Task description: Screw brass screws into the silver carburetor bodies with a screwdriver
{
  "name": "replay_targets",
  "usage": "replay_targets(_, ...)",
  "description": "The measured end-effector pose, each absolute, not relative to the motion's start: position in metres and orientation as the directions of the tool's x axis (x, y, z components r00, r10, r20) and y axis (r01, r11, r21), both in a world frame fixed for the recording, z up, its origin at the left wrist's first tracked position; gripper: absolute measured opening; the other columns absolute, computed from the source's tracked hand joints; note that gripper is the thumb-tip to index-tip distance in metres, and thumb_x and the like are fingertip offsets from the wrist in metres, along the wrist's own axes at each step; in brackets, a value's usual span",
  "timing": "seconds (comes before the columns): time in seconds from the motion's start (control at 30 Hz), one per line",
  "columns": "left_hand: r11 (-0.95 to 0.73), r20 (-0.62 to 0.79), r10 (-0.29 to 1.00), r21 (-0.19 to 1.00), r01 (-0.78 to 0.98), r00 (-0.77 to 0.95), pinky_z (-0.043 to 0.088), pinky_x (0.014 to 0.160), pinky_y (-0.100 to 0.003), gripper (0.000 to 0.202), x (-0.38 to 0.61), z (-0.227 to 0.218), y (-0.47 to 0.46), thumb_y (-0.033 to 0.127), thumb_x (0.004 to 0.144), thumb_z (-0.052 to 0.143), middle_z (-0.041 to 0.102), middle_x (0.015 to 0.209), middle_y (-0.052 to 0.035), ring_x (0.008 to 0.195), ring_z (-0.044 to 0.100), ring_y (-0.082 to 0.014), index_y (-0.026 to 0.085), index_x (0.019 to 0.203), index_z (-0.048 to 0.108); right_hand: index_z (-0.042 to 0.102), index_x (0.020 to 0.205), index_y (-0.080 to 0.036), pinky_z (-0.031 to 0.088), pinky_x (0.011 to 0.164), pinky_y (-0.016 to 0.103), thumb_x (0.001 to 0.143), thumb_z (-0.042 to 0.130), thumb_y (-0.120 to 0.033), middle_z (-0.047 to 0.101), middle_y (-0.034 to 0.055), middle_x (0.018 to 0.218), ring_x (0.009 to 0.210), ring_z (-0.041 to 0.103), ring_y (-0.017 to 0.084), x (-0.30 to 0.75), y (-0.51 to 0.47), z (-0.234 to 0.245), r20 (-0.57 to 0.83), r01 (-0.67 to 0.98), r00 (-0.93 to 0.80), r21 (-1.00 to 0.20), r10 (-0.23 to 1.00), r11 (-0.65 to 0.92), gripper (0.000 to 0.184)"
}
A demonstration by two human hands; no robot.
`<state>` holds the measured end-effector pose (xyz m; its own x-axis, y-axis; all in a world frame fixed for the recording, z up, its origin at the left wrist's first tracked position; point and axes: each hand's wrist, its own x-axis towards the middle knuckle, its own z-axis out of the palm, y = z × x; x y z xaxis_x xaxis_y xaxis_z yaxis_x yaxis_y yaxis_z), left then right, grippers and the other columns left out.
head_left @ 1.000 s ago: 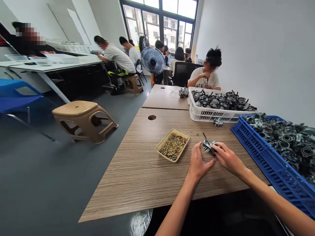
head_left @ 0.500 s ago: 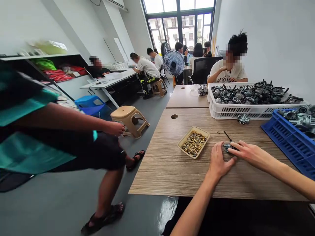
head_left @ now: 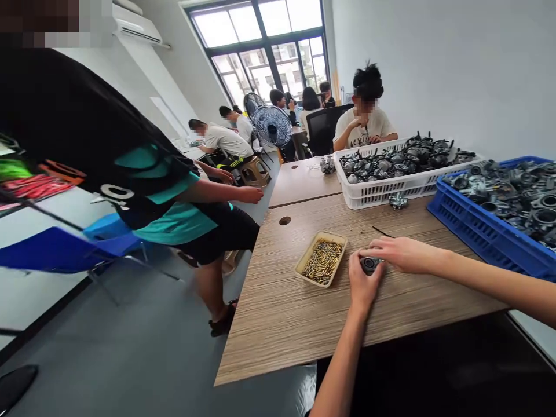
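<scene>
A small grey metal carburetor [head_left: 369,264] with a round opening lies on the table under my hands. My left hand [head_left: 361,284] is wrapped around its near left side, thumb and fingers against the body. From the right, my right hand [head_left: 397,253] reaches across its top, with the fingers pressed on the far side; those fingertips are partly hidden. A thin black rod [head_left: 383,231] sticks out behind my right hand, and I cannot tell whether it joins the carburetor. Left of my hands sits a cream tray [head_left: 299,270] full of small brass jets [head_left: 324,260].
Behind stand a white crate [head_left: 360,200] of carburetors and, at right, a blue crate [head_left: 460,217] of metal bodies. A single carburetor [head_left: 398,201] lies by the white crate. One person [head_left: 174,191] stands at the table's left; another [head_left: 365,124] sits opposite.
My view has swung right and tilted. Both hands stay on the carburetor, whose round opening now shows. The person at left has come more upright and nearer the table.
</scene>
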<state>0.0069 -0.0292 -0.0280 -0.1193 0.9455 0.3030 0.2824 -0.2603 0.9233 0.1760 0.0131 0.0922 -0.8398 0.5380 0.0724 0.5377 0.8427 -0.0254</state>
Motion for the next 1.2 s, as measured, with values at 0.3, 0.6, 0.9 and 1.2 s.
replay_targets(0.3,-0.258,0.331,0.929,0.899,0.354,-0.163,0.05,0.116,-0.049,0.038,0.004,-0.027,-0.031,0.031,0.094,0.062,0.07,0.131,-0.0146,0.126,0.065,-0.0285,0.02,0.13,0.063,0.063,0.145,-0.025,0.063,0.096,0.048,0.108,0.046,-0.028,0.069,0.014,0.136,0.124,0.069,0.032,0.25,-0.001,0.041,0.241,0.852,-0.32,-0.349,0.916,0.389,0.041)
replay_targets(0.6,-0.155,0.252,0.944,0.908,0.389,-0.212,0.052,0.115,-0.043,0.045,-0.004,-0.032,-0.03,0.04,0.11,0.036,0.072,0.138,-0.0149,0.131,0.067,-0.0251,0.018,0.136,0.066,0.061,0.143,-0.025,0.056,0.1,0.05,0.108,0.046,-0.032,0.071,0.0128,0.124,0.113,0.066,0.033,0.267,-0.008,-0.029,0.384,0.817,-0.277,-0.389,0.881,0.426,0.039)
replay_targets(0.9,-0.264,0.294,0.955,0.774,0.576,0.043,0.048,0.12,-0.047,0.05,0.006,-0.027,-0.04,0.046,0.112,0.034,0.07,0.143,-0.0166,0.136,0.064,-0.0264,0.018,0.142,0.062,0.058,0.144,-0.022,0.053,0.096,0.046,0.106,0.047,-0.026,0.069,0.0146,0.126,0.112,0.064,0.033,0.259,-0.013,-0.022,0.372,0.83,-0.298,-0.354,0.879,0.431,0.039)
replay_targets(1.2,-0.331,0.457,0.887,0.544,0.771,0.059,0.058,0.095,-0.038,0.033,-0.047,0.034,-0.021,0.041,0.11,0.043,0.072,0.124,-0.0128,0.113,0.07,-0.0238,0.02,0.124,0.065,0.061,0.14,-0.018,0.05,0.091,0.042,0.105,0.049,-0.023,0.07,0.0161,0.125,0.109,0.064,0.032,0.259,-0.01,-0.028,0.355,0.84,-0.291,-0.349,0.888,0.414,0.037)
